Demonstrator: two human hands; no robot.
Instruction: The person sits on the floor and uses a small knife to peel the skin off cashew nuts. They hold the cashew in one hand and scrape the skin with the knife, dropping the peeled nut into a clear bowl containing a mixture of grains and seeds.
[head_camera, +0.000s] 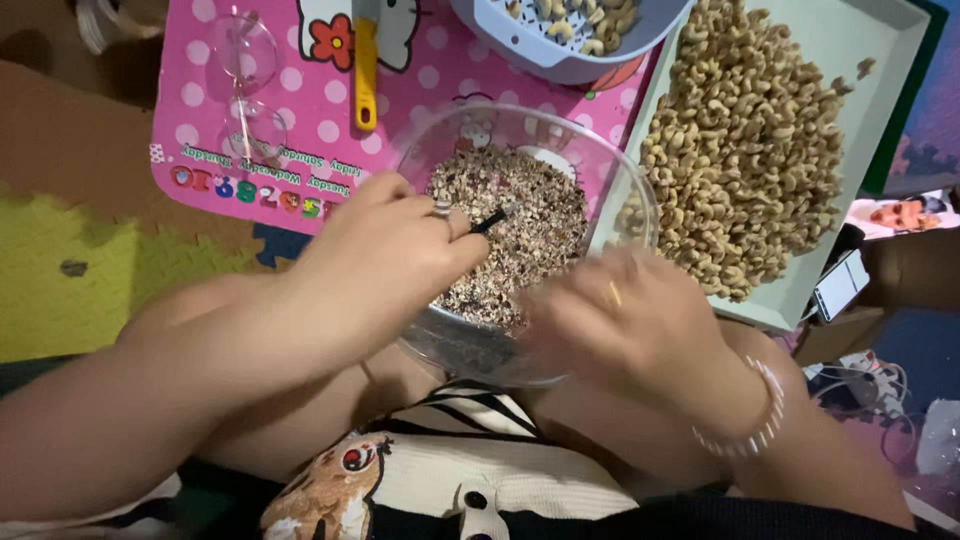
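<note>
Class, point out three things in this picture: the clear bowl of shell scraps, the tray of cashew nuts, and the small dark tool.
clear bowl (628, 178), head view, right rim.
tray (880, 35), head view, bare corner.
dark tool (489, 221), head view, shaft beyond left hand (385, 255).

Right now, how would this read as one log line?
left hand: holds dark tool | right hand: blurred, over bowl | tray of nuts: beside bowl
</note>
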